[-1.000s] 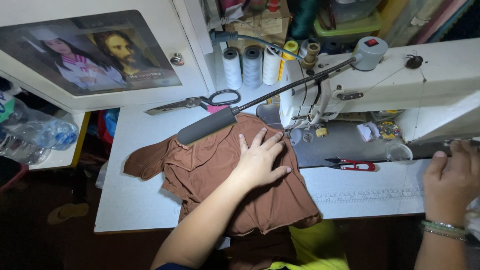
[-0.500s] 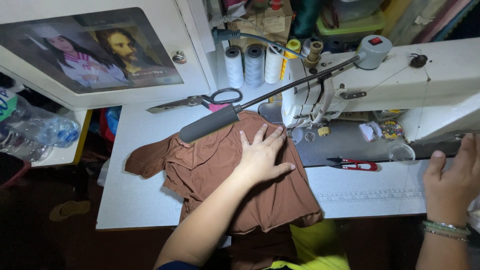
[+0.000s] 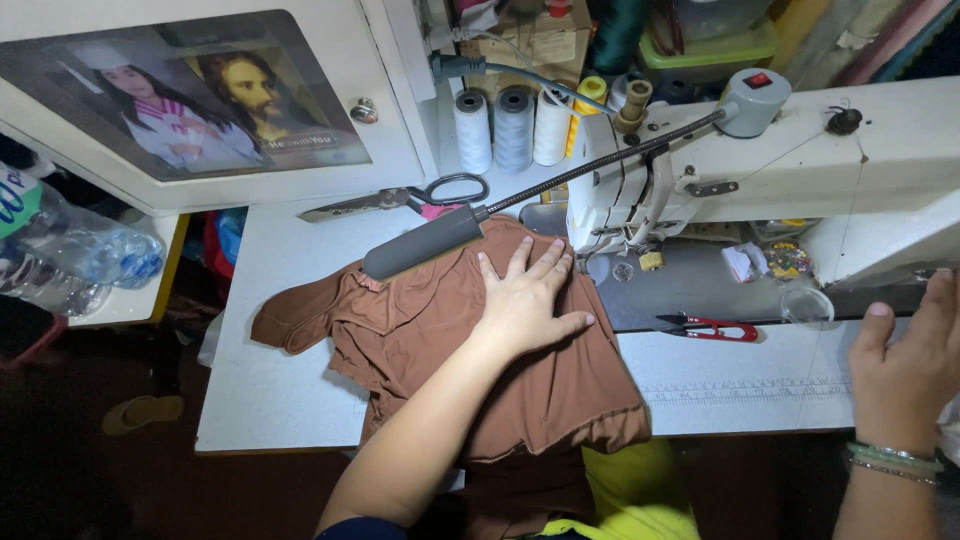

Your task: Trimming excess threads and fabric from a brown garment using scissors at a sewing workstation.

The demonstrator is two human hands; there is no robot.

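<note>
The left hand is being pressed flat, fingers spread, on the brown garment, which is lying crumpled on the white desk just left of the sewing machine, its near edge hanging over the desk's near side. The right hand is being held open at the right edge, fingers extended and gripping nothing, against the machine's near right end. A grey gooseneck lamp is lying over the garment's far edge. Black-handled scissors are resting farther back; red thread snips are lying on the machine bed between the hands.
</note>
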